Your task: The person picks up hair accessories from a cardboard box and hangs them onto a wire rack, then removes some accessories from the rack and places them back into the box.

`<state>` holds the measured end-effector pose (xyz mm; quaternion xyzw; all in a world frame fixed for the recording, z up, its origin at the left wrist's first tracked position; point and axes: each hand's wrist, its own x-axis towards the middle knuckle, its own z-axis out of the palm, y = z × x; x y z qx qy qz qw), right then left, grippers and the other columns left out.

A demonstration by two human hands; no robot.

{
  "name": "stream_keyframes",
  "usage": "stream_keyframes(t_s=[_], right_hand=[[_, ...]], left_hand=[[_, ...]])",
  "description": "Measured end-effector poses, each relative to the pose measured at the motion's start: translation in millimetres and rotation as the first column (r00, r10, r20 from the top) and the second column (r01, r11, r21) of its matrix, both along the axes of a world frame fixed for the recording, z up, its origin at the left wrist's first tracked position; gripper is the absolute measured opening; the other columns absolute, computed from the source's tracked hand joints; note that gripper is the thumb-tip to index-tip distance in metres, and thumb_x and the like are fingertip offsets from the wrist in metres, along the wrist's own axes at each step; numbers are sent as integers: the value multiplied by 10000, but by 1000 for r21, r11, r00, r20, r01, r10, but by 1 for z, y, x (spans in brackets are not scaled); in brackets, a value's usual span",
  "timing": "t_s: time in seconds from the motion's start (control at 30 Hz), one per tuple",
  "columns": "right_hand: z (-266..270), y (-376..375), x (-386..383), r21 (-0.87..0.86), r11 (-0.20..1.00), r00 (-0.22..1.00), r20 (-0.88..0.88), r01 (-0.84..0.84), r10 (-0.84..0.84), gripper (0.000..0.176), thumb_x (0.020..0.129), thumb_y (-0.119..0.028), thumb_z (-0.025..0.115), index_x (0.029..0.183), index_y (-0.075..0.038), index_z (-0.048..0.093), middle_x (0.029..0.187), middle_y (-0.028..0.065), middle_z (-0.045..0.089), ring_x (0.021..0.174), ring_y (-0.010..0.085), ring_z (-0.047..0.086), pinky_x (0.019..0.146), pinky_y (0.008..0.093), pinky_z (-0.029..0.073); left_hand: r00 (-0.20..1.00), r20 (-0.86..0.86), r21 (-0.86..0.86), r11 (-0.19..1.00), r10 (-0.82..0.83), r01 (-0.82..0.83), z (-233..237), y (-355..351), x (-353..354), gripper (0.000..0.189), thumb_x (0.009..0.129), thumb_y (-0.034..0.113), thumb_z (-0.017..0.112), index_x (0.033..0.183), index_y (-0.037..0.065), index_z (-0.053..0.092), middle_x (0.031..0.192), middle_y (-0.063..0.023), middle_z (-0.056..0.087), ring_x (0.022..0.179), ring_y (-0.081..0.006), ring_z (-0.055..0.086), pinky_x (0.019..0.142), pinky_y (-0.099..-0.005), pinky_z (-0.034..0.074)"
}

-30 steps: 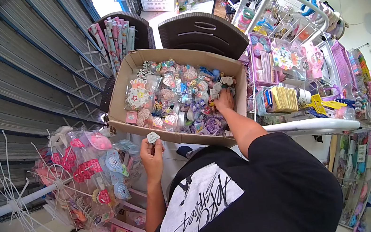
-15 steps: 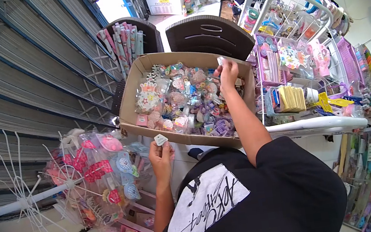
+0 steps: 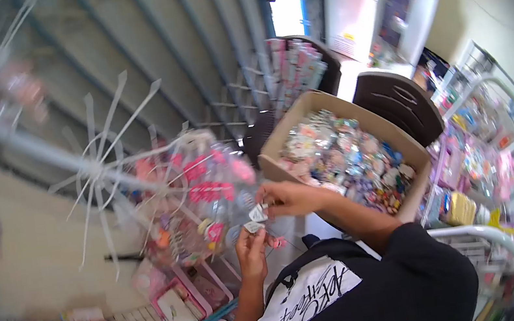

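My left hand (image 3: 253, 256) pinches a small white card (image 3: 253, 226) upright, and a bit of pink (image 3: 277, 242) shows beside its fingers. Just above, my right hand (image 3: 287, 197) holds a second white card (image 3: 257, 213) close to the first, its fingers closed round it. Printing on both cards is too small to read. Beyond my right forearm stands an open cardboard box (image 3: 419, 172) full of small trinkets in clear packets (image 3: 347, 148).
A white spoked display rack (image 3: 95, 170) stands on the left, with pink packaged accessories (image 3: 212, 190) hanging near my hands. Brown chairs (image 3: 397, 104) stand behind the box. Crowded wire shelving (image 3: 477, 231) is on the right, and a pink bin (image 3: 182, 305) sits low at left.
My view has swung left. My right hand has moved out of the box with a card and come beside my left hand, which still holds its card.
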<state>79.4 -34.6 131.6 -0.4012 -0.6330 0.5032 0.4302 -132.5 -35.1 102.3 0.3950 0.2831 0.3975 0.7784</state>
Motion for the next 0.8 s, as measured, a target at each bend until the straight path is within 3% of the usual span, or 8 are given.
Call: stream_keyframes(t_s=[0.03, 0.1, 0.23, 0.43, 0.57, 0.67, 0.73, 0.8], right_hand=[[-4, 7, -24, -49, 998, 996, 74, -43, 46, 273, 901, -22, 597, 1136, -11, 458, 910, 62, 675, 829, 89, 591, 707, 261, 471], [0, 17, -71, -60, 988, 985, 91, -145, 150, 245, 917, -60, 603, 1111, -15, 462, 899, 72, 686, 783, 92, 587, 669, 273, 469], [0, 29, -169, -101, 930, 919, 149, -354, 366, 254, 913, -102, 615, 1107, -18, 472, 850, 99, 688, 748, 115, 599, 646, 291, 467], [-41, 35, -305, -158, 678, 692, -50, -718, 721, 174, 943, -129, 600, 1040, -7, 523, 843, 73, 673, 716, 106, 616, 642, 249, 490], [-13, 41, -384, -337, 633, 708, -177, -696, 684, 172, 899, -171, 662, 975, -29, 601, 770, 15, 630, 694, 48, 580, 548, 201, 446], [12, 50, -450, -219, 658, 693, -221, -721, 686, 148, 908, -161, 652, 932, -18, 622, 779, 9, 633, 696, 56, 584, 593, 204, 462], [20, 58, -499, 37, 662, 629, -275, -749, 727, 121, 914, -122, 643, 918, -1, 640, 801, 12, 642, 682, 66, 583, 627, 219, 470], [49, 58, -537, 57, 713, 658, -341, -699, 672, 113, 913, -102, 639, 942, 8, 638, 807, 16, 642, 685, 72, 581, 628, 226, 469]], left_hand=[[997, 12, 10, 997, 72, -72, 1, -2, -18, 152, 943, 79, 550, 1078, 14, 576, 939, -62, 622, 642, -98, 551, 598, -266, 484], [946, -244, 168, 970, 211, -173, 4, -10, -59, 184, 943, 107, 572, 1104, 20, 597, 850, -26, 615, 642, -79, 549, 584, -252, 463], [781, -394, 135, 871, 484, -471, -7, -42, -147, 185, 922, 127, 612, 1068, 17, 635, 810, -17, 627, 618, -79, 554, 593, -252, 492], [517, -326, 184, 590, 791, -786, -19, -107, -238, 173, 915, 122, 639, 1058, 26, 635, 720, 5, 593, 586, -56, 526, 534, -206, 420], [301, -249, 131, 340, 921, -931, -13, -159, -279, 162, 931, 138, 614, 1045, 24, 630, 724, 2, 594, 595, -63, 533, 538, -206, 423], [186, -222, 52, 202, 957, -978, -17, -192, -301, 186, 967, 171, 548, 1043, 17, 621, 733, -11, 588, 621, -87, 545, 541, -218, 430], [136, -195, 42, 147, 971, -988, -17, -207, -311, 177, 965, 162, 549, 1040, 18, 621, 733, -12, 583, 625, -87, 538, 552, -223, 431], [60, -172, 41, 68, 983, -997, -24, -219, -314, 159, 960, 149, 553, 1023, 19, 621, 737, -13, 581, 646, -87, 532, 585, -235, 428]])
